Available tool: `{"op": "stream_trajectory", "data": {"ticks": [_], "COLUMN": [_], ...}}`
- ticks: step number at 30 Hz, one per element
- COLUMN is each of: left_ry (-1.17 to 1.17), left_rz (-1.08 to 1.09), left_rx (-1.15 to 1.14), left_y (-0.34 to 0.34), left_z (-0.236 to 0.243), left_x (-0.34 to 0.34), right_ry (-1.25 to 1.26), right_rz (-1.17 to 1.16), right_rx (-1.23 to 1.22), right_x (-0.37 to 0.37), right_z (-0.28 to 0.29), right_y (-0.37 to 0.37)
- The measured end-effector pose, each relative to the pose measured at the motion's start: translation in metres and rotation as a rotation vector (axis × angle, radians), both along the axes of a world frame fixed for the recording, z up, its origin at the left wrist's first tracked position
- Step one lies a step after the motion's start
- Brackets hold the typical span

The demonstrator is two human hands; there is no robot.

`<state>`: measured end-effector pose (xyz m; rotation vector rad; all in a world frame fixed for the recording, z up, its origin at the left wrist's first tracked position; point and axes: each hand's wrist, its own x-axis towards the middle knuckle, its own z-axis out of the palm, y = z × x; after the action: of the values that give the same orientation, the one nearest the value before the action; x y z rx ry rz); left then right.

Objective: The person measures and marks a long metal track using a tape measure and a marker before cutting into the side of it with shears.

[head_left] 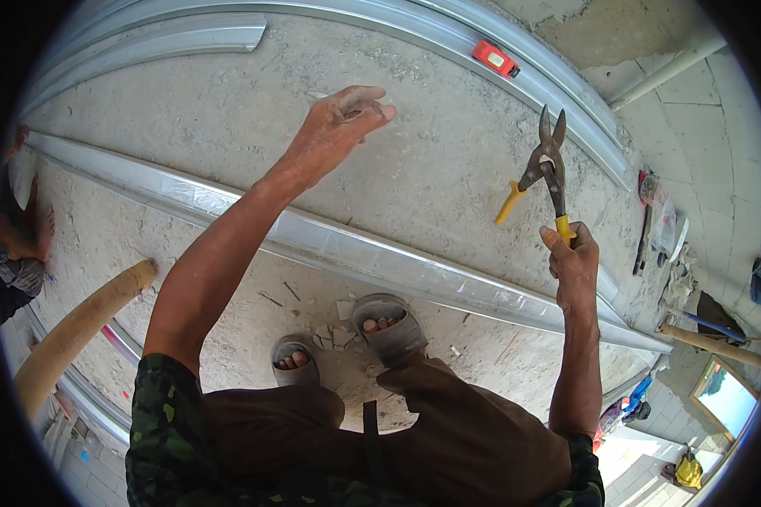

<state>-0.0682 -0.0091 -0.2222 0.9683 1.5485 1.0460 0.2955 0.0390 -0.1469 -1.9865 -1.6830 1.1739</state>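
Tin snips (547, 160) with dark metal blades and yellow grips are held upright in my right hand (577, 262). My fingers wrap round one yellow grip; the other grip swings free to the left, and the blade tips stand a little apart. Out over the concrete floor, my left hand (340, 127) is loosely bent with thumb and forefinger apart. A thin pale sliver shows beside its knuckles; I cannot tell whether it touches the hand. A long silvery metal channel (380, 253) crosses the floor beneath my forearms, in front of my feet.
More metal channels (397, 19) lie along the far side, with a red tape measure (496, 59) on them. A wooden pole (84, 325) rises at the left, near another person (21, 228). Broken bits (336, 336) lie between my sandals. Assorted items (664, 224) lie at the right.
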Motion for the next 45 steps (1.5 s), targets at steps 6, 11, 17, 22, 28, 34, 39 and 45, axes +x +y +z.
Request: {"op": "stream_trajectory", "data": {"ticks": [6, 11, 17, 22, 28, 34, 39, 45], "left_ry": [-0.272, -0.659, -0.869, -0.947, -1.102, -1.281, -0.907, 0.378], "left_rz": [-0.411, -0.192, -0.095, -0.061, -0.088, -0.029, -0.317, -0.533], "left_rx": [-0.012, -0.122, -0.197, -0.073, -0.067, -0.052, 0.064, -0.012], "left_y": [0.000, -0.017, -0.048, -0.074, -0.111, -0.140, -0.144, -0.101], "left_z": [0.024, 0.025, 0.020, 0.032, 0.062, 0.071, 0.060, 0.020], "left_x": [0.077, 0.104, 0.115, 0.110, 0.069, 0.066, 0.054, -0.046], "right_ry": [0.561, 0.712, 0.540, 0.480, 0.446, 0.571, 0.623, 0.773], "right_rz": [-0.199, -0.118, 0.131, 0.193, 0.405, 0.379, 0.270, -0.109], "right_rx": [-0.314, -0.457, -0.404, -0.533, -0.390, -0.420, -0.295, -0.185], "right_x": [-0.045, -0.059, -0.049, -0.070, -0.111, -0.128, -0.120, -0.071], "right_z": [0.041, 0.037, 0.039, 0.040, 0.042, 0.037, 0.051, 0.072], "right_y": [-0.035, -0.070, -0.110, -0.146, -0.178, -0.207, -0.232, -0.246]}}
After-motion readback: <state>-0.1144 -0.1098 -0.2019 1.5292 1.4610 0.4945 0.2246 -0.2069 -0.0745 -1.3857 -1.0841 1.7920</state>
